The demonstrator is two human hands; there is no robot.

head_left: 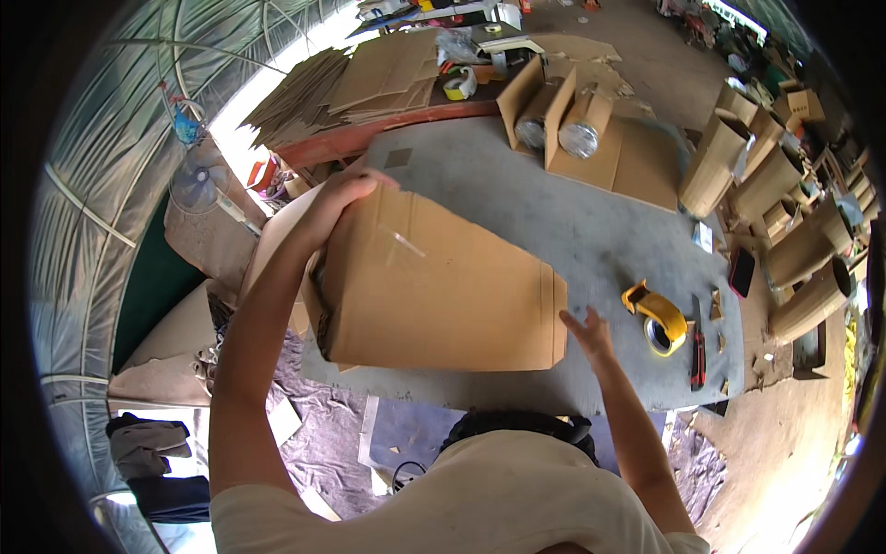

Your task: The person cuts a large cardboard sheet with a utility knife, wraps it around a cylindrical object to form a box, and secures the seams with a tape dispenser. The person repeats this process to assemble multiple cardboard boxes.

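Observation:
A brown cardboard box (443,295) stands tilted over the near left part of the grey worktable (614,231), with a strip of clear tape on its face. My left hand (351,192) grips its upper left corner, the fingers partly hidden behind the board. Close to the right edge of the box is my right hand (591,334), open with fingers apart and nothing in it; its thumb tip meets or nearly meets the flap. Right of that hand lie a yellow tape dispenser (657,314) with a roll of tape and a red and black utility knife (698,355).
Flat cardboard sheets (383,69) are piled at the far left. At the table's far side, wrapped rolls (580,138) rest in folded cardboard. Several cardboard tubes (715,166) stand on the right, near a dark phone (741,272). A fan (198,185) is at the left.

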